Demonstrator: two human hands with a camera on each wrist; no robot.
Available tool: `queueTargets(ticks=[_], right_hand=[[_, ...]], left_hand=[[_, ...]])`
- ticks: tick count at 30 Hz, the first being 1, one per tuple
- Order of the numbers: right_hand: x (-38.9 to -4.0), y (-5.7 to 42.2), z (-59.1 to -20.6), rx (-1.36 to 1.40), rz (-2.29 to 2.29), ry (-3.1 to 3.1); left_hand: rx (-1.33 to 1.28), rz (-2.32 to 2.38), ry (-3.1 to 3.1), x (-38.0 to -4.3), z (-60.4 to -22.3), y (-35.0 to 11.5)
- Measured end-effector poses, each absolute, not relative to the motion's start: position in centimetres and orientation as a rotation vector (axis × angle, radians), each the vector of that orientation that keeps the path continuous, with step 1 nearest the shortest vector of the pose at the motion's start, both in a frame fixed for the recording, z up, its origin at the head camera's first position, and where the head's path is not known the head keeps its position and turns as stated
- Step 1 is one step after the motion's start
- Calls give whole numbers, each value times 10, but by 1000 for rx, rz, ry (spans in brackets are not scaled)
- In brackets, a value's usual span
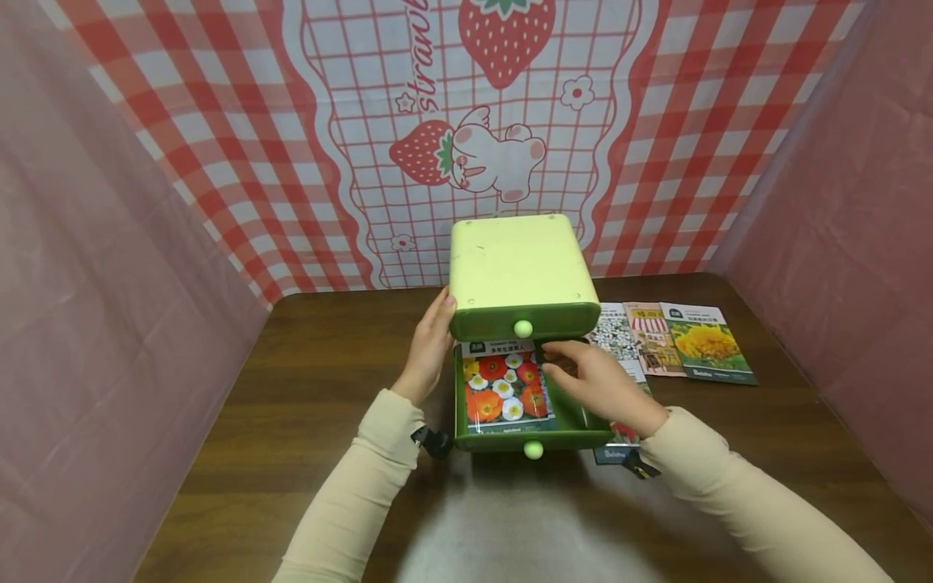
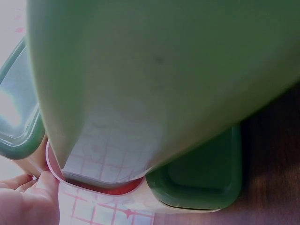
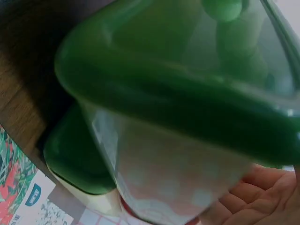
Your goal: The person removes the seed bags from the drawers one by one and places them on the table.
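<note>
A small pale-yellow drawer cabinet with green fronts stands on the table, its lower drawer pulled out. Inside lies a seed packet printed with red, orange and white flowers, at the drawer's left. My left hand rests against the cabinet's left side; part of it shows in the left wrist view. Over the drawer reaches my right hand, thumb and fingers apart at the packet's right edge. Whether its fingertips touch the packet I cannot tell. The right wrist view shows its fingers beyond the drawer's wall.
Right of the cabinet lie more packets: a white-flower one, a pink one and a yellow-flower one. A red-flower packet is partly hidden under my right wrist. Checked cloth hangs behind the wooden table.
</note>
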State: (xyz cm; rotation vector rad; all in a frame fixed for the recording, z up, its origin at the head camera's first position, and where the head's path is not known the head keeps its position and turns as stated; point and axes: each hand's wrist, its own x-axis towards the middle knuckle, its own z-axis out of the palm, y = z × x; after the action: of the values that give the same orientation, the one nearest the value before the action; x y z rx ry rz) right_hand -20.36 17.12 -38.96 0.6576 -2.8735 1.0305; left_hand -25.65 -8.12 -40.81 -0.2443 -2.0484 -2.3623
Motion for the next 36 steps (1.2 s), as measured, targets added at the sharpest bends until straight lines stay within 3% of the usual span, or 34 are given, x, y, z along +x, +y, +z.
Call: queueTargets(ticks=[15,36], right_hand=[[-212,151,-407,836,667,-3033],[-214,151,-416,1015,500,-3042]], left_hand=[[-238,-2363,-2056,-257,-408,-80],[-236,-2357,-2056,-257,-408,-80]])
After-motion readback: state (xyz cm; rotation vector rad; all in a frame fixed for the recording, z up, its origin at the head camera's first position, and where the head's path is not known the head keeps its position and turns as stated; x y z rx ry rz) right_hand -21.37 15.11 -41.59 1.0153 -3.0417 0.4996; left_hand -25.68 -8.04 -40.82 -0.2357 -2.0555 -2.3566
